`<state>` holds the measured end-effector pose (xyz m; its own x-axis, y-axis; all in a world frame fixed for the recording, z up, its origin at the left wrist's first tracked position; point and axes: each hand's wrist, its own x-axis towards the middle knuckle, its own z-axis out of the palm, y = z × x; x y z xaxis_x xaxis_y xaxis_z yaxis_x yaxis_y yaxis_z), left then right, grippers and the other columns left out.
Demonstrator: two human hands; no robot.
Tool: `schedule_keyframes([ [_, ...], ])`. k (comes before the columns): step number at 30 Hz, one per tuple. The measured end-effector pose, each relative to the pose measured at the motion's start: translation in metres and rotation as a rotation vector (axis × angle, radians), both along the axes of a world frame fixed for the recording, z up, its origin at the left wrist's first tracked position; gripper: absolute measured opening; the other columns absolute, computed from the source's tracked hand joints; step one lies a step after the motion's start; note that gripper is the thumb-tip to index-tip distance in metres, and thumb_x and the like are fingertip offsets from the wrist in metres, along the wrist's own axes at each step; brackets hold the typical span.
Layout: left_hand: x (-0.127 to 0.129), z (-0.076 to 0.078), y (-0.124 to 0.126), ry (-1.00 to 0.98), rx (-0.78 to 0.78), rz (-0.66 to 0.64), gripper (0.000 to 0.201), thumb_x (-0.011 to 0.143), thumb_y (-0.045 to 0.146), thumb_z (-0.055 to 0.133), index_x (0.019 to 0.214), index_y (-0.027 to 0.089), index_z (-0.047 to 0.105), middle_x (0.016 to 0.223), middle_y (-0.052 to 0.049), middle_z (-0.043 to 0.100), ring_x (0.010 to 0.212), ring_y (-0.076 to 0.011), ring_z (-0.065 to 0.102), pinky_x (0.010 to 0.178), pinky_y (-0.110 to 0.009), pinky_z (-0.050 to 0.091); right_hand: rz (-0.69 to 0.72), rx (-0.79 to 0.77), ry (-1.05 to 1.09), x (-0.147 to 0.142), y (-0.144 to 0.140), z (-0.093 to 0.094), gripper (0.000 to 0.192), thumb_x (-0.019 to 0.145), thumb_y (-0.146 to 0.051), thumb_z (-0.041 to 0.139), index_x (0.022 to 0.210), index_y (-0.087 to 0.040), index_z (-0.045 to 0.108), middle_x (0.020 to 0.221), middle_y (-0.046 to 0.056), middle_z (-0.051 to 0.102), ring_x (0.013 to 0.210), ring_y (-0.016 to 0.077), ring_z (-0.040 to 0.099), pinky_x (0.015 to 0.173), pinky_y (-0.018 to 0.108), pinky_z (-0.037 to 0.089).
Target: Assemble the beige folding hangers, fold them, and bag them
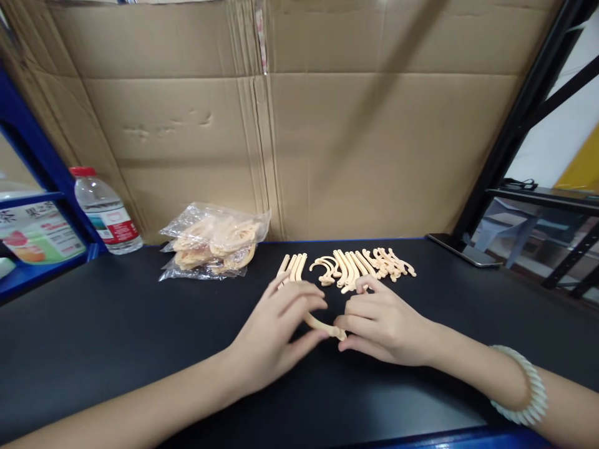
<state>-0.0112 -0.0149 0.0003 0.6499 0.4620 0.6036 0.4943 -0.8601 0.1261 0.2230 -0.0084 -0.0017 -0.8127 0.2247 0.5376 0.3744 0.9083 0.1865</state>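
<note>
A curved, cream-coloured piece (321,324) is held just above the black tabletop between my two hands. My left hand (285,321) grips it along its length, thumb below and fingers over the top. At its right end, the thumb and fingers of my right hand (381,321) pinch the tip, where a small knobbly part shows. Whether that part is separate I cannot tell. Behind my hands lie several similar pieces: slim rods (297,267) at the left, curved rods (349,268) in the middle and short wavy pieces (389,263) at the right.
Clear plastic bags (215,240) of cream-coloured parts lie at the back left. A water bottle (110,215) with a red cap stands beyond them by the blue rack (28,162). A flat dark device (463,251) lies at the back right. Cardboard (374,156) walls off the rear.
</note>
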Motion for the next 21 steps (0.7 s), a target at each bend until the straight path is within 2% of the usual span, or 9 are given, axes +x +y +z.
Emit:
schedule_keyframes([
  [2, 0.0039, -0.0002, -0.0053, 0.168, 0.022, -0.075, 0.009, 0.093, 0.023, 0.049, 0.097, 0.021, 0.056, 0.1, -0.004, 0.066, 0.095, -0.0179, 0.061, 0.106, -0.043, 0.031, 0.003, 0.05, -0.009, -0.0028, -0.0036, -0.0005, 0.029, 0.097, -0.031, 0.044, 0.08, -0.016, 0.062, 0.064, -0.002, 0.053, 0.058, 0.0113, 0.041, 0.081, 0.034, 0.035],
  [3, 0.006, -0.0006, -0.007, 0.216, 0.033, -0.09, 0.011, 0.095, 0.021, 0.045, 0.093, 0.02, 0.056, 0.094, -0.003, 0.066, 0.088, -0.0165, 0.062, 0.102, -0.04, 0.035, 0.004, 0.076, -0.012, -0.0041, -0.0054, -0.0005, 0.03, 0.097, -0.031, 0.044, 0.077, -0.016, 0.062, 0.063, -0.002, 0.052, 0.057, 0.0113, 0.039, 0.082, 0.034, 0.035],
  [6, 0.0102, -0.0027, -0.0085, 0.295, 0.049, -0.088, 0.021, 0.097, 0.02, 0.037, 0.084, 0.018, 0.054, 0.081, -0.002, 0.064, 0.072, -0.0153, 0.059, 0.083, -0.034, 0.042, 0.01, 0.138, -0.018, -0.0069, -0.0091, -0.0003, 0.033, 0.097, -0.029, 0.044, 0.07, -0.016, 0.059, 0.061, -0.002, 0.05, 0.057, 0.0116, 0.037, 0.083, 0.034, 0.033],
  [8, 0.0109, -0.0039, -0.0078, 0.33, 0.05, -0.074, 0.022, 0.097, 0.021, 0.037, 0.082, 0.018, 0.052, 0.076, -0.002, 0.062, 0.067, -0.0156, 0.056, 0.072, -0.031, 0.042, 0.009, 0.134, -0.021, -0.0075, -0.0097, -0.0007, 0.034, 0.097, -0.03, 0.043, 0.069, -0.016, 0.058, 0.061, -0.002, 0.049, 0.057, 0.0116, 0.036, 0.084, 0.034, 0.033],
  [11, 0.01, -0.0056, -0.0064, 0.348, 0.035, -0.067, 0.021, 0.097, 0.022, 0.037, 0.08, 0.019, 0.05, 0.072, 0.0, 0.06, 0.062, -0.0152, 0.053, 0.064, -0.029, 0.038, 0.006, 0.058, -0.007, -0.0068, -0.0085, -0.0031, 0.034, 0.097, -0.032, 0.043, 0.072, -0.017, 0.06, 0.06, -0.003, 0.048, 0.056, 0.0112, 0.034, 0.084, 0.034, 0.033],
  [17, 0.0085, -0.0073, -0.0074, 0.268, -0.015, -0.071, 0.019, 0.096, 0.023, 0.039, 0.08, 0.019, 0.05, 0.068, 0.001, 0.059, 0.06, -0.0141, 0.052, 0.063, -0.029, 0.036, 0.035, -0.098, 0.061, -0.006, -0.0076, -0.007, 0.028, 0.095, -0.036, 0.048, 0.082, -0.016, 0.063, 0.061, -0.003, 0.052, 0.056, 0.0106, 0.038, 0.083, 0.035, 0.033],
  [21, 0.0065, -0.004, -0.0101, 0.264, 0.072, -0.104, 0.022, 0.093, 0.014, 0.036, 0.08, 0.019, 0.053, 0.071, -0.001, 0.063, 0.062, -0.0146, 0.054, 0.066, -0.03, 0.037, 0.067, -0.288, 0.189, -0.0061, -0.0084, -0.0036, 0.024, 0.092, -0.036, 0.053, 0.081, -0.017, 0.063, 0.058, -0.004, 0.052, 0.053, 0.0094, 0.041, 0.08, 0.034, 0.036],
])
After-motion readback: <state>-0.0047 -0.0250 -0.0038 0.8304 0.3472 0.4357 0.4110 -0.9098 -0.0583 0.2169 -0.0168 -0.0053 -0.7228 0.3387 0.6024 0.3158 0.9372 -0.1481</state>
